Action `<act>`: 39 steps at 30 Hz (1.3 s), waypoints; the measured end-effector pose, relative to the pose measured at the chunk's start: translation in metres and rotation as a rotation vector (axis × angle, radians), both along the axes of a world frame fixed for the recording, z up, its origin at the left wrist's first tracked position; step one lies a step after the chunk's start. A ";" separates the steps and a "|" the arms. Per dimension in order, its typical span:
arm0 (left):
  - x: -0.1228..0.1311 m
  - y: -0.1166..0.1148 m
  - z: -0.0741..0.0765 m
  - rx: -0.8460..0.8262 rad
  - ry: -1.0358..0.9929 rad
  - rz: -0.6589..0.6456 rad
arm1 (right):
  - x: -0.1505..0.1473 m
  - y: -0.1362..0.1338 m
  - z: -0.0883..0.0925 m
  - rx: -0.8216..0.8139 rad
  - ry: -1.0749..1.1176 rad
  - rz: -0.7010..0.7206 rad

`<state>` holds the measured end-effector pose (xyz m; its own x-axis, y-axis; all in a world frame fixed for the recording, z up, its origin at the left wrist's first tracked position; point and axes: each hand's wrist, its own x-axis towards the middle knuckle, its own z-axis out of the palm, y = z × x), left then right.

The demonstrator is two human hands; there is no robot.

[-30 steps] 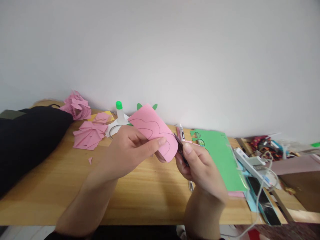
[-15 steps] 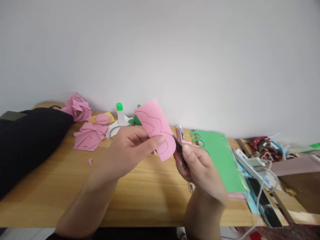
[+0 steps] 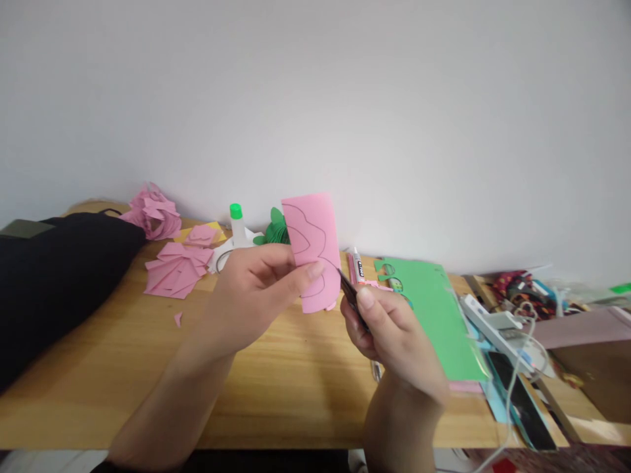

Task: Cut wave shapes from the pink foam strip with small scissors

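Observation:
My left hand pinches a piece of pink paper between thumb and fingers, held above the table. Curved dark lines are drawn on the paper, and its lower end is cut to a rounded outline. My right hand is closed around a pair of dark scissors, most of whose handles are hidden by the fingers. The blade tips meet the paper's right edge, near a drawn line. A small pink scrap lies on the wooden table to the left.
Pink paper pieces, a crumpled pink heap, a glue stick and green paper shapes sit behind my left hand. A black bag lies left. On the right are green sheets, a power strip and a phone.
The pink paper has turned from leaning left to nearly upright in my left hand. The scissors have shifted slightly along its right edge; the hands stay nearly in place.

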<state>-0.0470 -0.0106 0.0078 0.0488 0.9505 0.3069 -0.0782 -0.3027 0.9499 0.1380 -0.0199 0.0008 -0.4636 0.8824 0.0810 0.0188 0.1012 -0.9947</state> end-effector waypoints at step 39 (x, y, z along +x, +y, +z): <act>0.002 -0.002 0.002 0.011 0.089 0.029 | 0.001 -0.001 -0.006 0.002 -0.014 0.004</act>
<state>-0.0452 -0.0127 0.0096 0.0488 0.9484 0.3134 0.0150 -0.3144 0.9492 0.1394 -0.0206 -0.0052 -0.4681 0.8804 0.0764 0.0320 0.1033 -0.9941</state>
